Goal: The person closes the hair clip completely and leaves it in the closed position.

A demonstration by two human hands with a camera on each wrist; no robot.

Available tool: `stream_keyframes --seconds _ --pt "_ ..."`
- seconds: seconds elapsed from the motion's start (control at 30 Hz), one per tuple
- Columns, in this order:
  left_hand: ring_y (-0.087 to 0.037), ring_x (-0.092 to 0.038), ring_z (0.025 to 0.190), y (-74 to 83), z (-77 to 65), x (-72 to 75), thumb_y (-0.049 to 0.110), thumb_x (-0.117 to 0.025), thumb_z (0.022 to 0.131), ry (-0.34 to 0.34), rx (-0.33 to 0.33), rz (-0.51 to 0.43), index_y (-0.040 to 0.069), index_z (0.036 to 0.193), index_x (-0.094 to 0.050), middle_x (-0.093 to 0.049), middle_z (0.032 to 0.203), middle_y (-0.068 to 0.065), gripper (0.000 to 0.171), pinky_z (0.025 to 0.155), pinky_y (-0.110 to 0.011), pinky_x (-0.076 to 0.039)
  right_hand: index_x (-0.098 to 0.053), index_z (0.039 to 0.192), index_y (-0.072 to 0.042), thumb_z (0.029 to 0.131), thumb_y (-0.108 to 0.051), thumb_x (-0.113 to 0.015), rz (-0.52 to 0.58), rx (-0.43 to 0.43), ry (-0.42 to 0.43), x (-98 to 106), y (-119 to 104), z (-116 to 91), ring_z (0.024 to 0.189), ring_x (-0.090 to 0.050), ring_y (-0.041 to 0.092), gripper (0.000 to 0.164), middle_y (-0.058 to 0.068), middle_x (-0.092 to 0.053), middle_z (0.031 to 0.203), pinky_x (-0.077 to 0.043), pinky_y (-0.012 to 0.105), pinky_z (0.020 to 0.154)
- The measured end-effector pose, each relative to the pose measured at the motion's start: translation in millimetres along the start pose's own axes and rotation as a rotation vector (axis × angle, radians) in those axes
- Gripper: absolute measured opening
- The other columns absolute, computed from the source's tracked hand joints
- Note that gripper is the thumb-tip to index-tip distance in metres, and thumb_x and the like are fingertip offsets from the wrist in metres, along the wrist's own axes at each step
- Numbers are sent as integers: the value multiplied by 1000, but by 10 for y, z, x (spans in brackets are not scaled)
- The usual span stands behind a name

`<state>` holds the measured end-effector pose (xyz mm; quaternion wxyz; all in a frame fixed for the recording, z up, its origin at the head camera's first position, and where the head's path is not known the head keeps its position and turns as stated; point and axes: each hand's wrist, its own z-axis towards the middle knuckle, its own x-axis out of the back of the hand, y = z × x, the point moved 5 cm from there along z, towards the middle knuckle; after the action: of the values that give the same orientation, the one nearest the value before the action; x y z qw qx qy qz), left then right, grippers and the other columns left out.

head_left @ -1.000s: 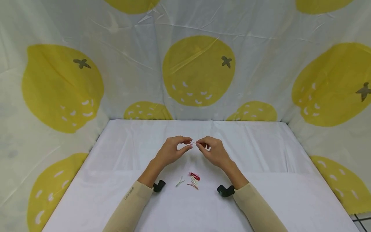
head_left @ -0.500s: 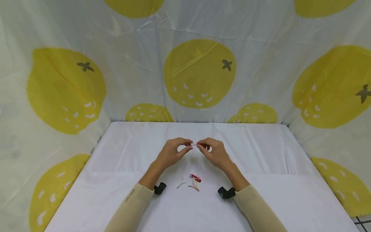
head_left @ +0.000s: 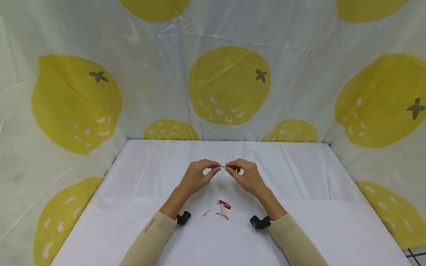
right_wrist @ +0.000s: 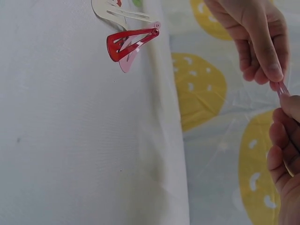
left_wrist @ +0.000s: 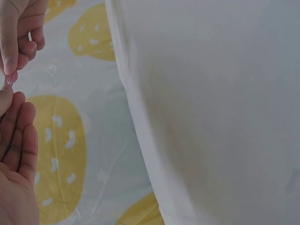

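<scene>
A small pink snap hair clip [head_left: 223,166] is held up above the table between my two hands. My left hand [head_left: 196,174] pinches one end between thumb and fingertips. From the other side my right hand [head_left: 247,176] pinches the opposite end. Only a short middle part of the clip [right_wrist: 281,89] shows; the fingers cover the rest. Nearer the body, on the white cloth, lie a red clip [right_wrist: 112,47], a pink clip [right_wrist: 125,63] partly beneath it and a cream clip [right_wrist: 110,15]. An orange-brown clip [head_left: 222,215] and a pale green one [head_left: 208,210] lie close by.
A white cloth covers the table [head_left: 299,229]. A lemon-print curtain [head_left: 299,81] rises behind it and along both sides. Black cameras sit at the left wrist [head_left: 183,218] and the right wrist [head_left: 259,222].
The held clip showed two spread legs a second ago; now it appears as one thin line. Both hands stay nearly in place, and the view has tilted slightly. The clips on the table have not moved.
</scene>
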<state>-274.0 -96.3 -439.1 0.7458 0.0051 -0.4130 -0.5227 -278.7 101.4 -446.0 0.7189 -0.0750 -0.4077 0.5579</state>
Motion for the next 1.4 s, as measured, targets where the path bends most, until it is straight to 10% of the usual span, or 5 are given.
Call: stream_keyframes --seconds 0.3,0.7,1.4 --pt "-11 -73 89 7 1 -4 17 -76 95 8 -15 -10 12 105 -79 -78 96 1 11 77 -27 -59 -80 101 -14 93 -15 -77 3 -25 -11 2 13 -6 74 -61 7 8 -4 -76 90 -55 29 65" --pt "-9 -72 86 -74 26 0 23 -75 96 39 124 -156 18 102 -81 -80 95 4 10 67 -28 -57 -79 100 -15 94 -14 -76 23 -20 10 22 10 31 74 -60 7 6 -3 -77 92 -52 23 66" --pt "-10 -72 89 -26 27 -2 17 -73 96 -41 110 -197 14 106 -79 -78 98 3 11 82 -33 -59 -77 99 -4 91 1 -74 97 -43 -49 -9 -19 22 72 -59 18 10 11 -76 88 -50 23 66"
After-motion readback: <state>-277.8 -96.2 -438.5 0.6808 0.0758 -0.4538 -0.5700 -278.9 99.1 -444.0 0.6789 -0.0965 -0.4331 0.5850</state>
